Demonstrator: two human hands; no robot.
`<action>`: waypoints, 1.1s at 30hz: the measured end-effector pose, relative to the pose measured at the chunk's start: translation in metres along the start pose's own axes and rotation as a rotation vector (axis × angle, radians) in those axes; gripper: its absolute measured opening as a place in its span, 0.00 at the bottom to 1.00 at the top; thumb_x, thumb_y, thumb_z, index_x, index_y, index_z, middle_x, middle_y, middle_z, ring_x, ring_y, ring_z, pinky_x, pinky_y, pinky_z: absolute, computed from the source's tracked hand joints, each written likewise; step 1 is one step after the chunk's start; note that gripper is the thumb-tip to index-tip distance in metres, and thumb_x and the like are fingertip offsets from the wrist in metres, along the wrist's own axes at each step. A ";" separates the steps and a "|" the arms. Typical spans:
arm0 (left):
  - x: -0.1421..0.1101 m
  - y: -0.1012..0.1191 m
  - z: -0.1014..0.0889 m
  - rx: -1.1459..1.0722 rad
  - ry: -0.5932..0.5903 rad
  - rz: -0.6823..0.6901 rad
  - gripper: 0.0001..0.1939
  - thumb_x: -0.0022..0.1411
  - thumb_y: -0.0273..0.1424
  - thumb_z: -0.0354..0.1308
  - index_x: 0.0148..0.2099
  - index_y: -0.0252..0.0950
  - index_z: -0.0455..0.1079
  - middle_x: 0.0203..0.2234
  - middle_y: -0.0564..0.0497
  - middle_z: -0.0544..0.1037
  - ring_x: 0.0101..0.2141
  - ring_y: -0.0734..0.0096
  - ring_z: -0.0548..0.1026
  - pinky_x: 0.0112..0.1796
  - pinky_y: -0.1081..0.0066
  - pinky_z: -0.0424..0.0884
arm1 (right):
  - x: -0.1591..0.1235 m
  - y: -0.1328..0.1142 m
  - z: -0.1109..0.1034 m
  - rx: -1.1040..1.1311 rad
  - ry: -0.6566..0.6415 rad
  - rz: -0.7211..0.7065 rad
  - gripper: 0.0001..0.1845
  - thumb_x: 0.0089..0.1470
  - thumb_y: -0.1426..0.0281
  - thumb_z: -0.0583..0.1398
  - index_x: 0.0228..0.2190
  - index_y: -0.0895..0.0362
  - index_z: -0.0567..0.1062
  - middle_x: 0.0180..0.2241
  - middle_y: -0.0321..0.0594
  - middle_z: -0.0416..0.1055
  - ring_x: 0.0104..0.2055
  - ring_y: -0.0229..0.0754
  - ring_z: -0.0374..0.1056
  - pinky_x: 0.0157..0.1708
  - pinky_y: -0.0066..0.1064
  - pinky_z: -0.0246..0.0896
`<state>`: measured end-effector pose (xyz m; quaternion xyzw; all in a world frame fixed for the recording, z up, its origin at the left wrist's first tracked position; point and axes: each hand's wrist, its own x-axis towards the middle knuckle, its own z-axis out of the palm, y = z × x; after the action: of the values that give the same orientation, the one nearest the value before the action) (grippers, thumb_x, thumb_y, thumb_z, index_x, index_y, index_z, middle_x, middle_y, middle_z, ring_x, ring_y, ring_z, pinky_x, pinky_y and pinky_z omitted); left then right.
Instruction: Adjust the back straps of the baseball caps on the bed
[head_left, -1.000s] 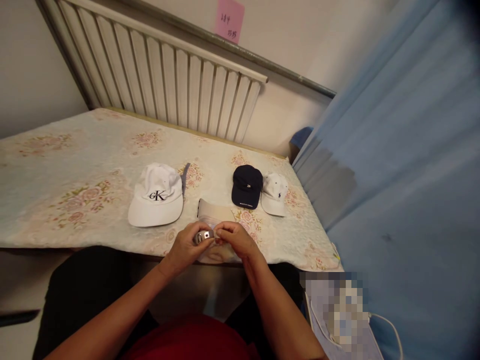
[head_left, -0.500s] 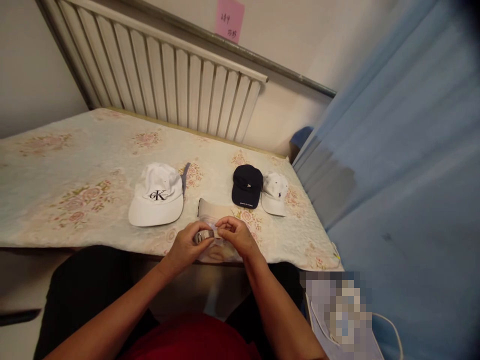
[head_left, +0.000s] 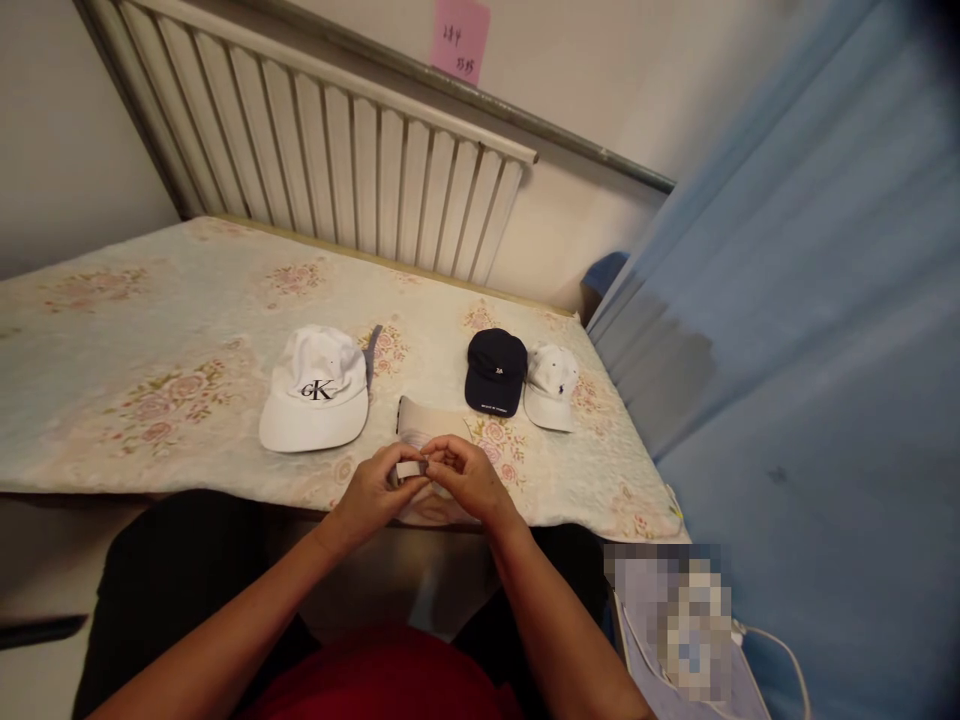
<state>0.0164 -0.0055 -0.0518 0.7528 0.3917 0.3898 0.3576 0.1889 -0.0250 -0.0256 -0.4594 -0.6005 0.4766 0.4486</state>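
My left hand [head_left: 379, 487] is closed, thumb and fingers pinching the buckle end of a light strap [head_left: 409, 469]. Against it, my right hand [head_left: 466, 476] is also closed, its fingertips pressed together at the strap's other end. A pale beige piece of headwear [head_left: 431, 420], perhaps a visor or cap, lies just behind both hands; its lower part is partly hidden by them. Left of the hands sits a white cap [head_left: 319, 385] with black letters and a loose grey strap. Toward the right rest a dark navy cap [head_left: 495, 370] and a smaller white cap [head_left: 551, 385], side by side.
The caps lie on a flower-patterned bed cover [head_left: 292, 280]. Behind it a white radiator [head_left: 337, 150] runs along the wall. A blue curtain [head_left: 787, 350] hangs on the right, beside a blurred-out item with a white cable [head_left: 780, 645] near the front corner.
A flat pale strap end now covers the metal buckle that showed in my left hand. My right fingertips have moved slightly left, closer to my left thumb.
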 end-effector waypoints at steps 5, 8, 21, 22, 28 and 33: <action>0.004 -0.001 -0.002 -0.091 -0.063 -0.039 0.13 0.56 0.35 0.59 0.43 0.38 0.66 0.37 0.52 0.75 0.40 0.66 0.73 0.43 0.70 0.67 | -0.008 -0.011 -0.002 -0.228 -0.021 -0.149 0.16 0.47 0.73 0.62 0.40 0.53 0.76 0.39 0.36 0.75 0.43 0.40 0.70 0.47 0.32 0.61; 0.008 0.000 -0.006 -0.147 -0.121 -0.044 0.13 0.56 0.33 0.58 0.44 0.38 0.66 0.37 0.52 0.74 0.40 0.66 0.72 0.43 0.69 0.66 | -0.008 -0.009 -0.001 -0.299 0.014 -0.182 0.12 0.47 0.73 0.62 0.38 0.54 0.77 0.39 0.38 0.76 0.43 0.42 0.70 0.47 0.33 0.62; 0.015 0.000 -0.027 -0.191 -0.343 -0.124 0.14 0.63 0.41 0.48 0.35 0.36 0.66 0.27 0.56 0.66 0.30 0.71 0.65 0.32 0.72 0.61 | -0.006 -0.004 -0.001 -0.467 0.081 -0.197 0.12 0.46 0.75 0.61 0.36 0.55 0.76 0.35 0.38 0.76 0.39 0.41 0.70 0.42 0.31 0.63; 0.016 0.001 -0.026 -0.183 -0.351 -0.126 0.15 0.63 0.42 0.48 0.34 0.36 0.65 0.25 0.56 0.65 0.29 0.72 0.64 0.31 0.73 0.60 | -0.006 -0.004 -0.001 -0.472 0.077 -0.200 0.12 0.46 0.75 0.61 0.36 0.54 0.76 0.35 0.38 0.76 0.39 0.41 0.70 0.42 0.32 0.62; 0.021 0.004 -0.024 -0.264 -0.326 -0.228 0.15 0.62 0.41 0.48 0.28 0.36 0.60 0.22 0.58 0.60 0.26 0.73 0.60 0.29 0.73 0.57 | -0.006 -0.005 -0.001 -0.479 0.059 -0.182 0.12 0.46 0.74 0.60 0.36 0.54 0.76 0.34 0.38 0.75 0.37 0.41 0.69 0.41 0.32 0.62; 0.020 0.005 -0.026 -0.337 -0.322 -0.266 0.13 0.60 0.39 0.49 0.27 0.36 0.60 0.22 0.58 0.60 0.26 0.73 0.59 0.29 0.73 0.56 | -0.006 -0.005 -0.001 -0.468 0.065 -0.168 0.11 0.46 0.74 0.59 0.35 0.54 0.75 0.33 0.37 0.74 0.35 0.40 0.68 0.39 0.31 0.62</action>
<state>0.0033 0.0163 -0.0302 0.6767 0.3550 0.2744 0.5837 0.1902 -0.0313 -0.0210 -0.5145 -0.7158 0.2704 0.3871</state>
